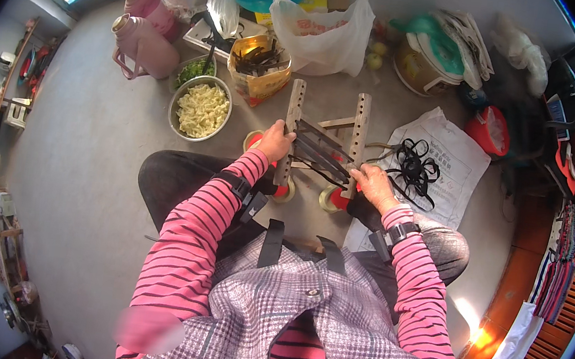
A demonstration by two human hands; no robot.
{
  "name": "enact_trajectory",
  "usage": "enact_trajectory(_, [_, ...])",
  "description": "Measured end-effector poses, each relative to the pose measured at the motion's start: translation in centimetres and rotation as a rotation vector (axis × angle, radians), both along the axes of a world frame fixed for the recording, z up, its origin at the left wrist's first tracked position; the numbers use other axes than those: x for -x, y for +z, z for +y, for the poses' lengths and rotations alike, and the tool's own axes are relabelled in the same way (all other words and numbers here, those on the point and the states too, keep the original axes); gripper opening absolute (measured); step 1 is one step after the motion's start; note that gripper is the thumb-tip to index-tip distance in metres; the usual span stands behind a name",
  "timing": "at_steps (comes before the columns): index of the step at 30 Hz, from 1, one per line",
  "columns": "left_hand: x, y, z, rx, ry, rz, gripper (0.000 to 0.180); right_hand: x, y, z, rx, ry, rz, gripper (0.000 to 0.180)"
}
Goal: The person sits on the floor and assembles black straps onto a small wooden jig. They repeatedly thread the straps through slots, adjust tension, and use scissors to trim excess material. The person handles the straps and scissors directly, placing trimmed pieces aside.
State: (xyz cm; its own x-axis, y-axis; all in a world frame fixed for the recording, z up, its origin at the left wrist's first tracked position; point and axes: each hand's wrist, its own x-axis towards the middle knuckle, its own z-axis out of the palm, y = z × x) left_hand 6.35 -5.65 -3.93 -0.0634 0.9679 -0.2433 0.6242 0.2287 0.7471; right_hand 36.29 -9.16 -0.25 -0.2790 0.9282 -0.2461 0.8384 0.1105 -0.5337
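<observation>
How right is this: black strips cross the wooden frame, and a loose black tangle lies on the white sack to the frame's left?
The side is wrong: the head view shows the tangle on the white sack to the frame's right. Black strips do cross the frame.

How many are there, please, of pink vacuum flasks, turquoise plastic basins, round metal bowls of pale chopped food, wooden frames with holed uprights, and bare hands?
Pink vacuum flasks: 2
Turquoise plastic basin: 1
Round metal bowl of pale chopped food: 1
Wooden frame with holed uprights: 1
Bare hands: 2
Total: 7
</observation>
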Motion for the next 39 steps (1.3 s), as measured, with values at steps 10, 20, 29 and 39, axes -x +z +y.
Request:
enact_trajectory(10, [0.3,-0.9,2.3,0.208,0.171,-0.370,0.038,-2.8,-0.3,2.2,-0.025,0.016,0.086,0.027])
enact_trajectory(20, [0.1,-1.3,3.1,0.020,0.024,0.015,0.044,-2.4,1.1,2.0,0.216,-0.180,0.307,0.021])
enact_trajectory(29, [-0.1,-0.3,3.3,0.142,0.063,0.054,0.044,-4.3,0.8,2.5,0.047,-0.040,0.076,0.017])
enact_trajectory(39, [-3.8,3.7,1.4,-0.334,0.085,0.424,0.037,-7.6,1.6,3.4,0.035,-0.124,0.022,0.019])
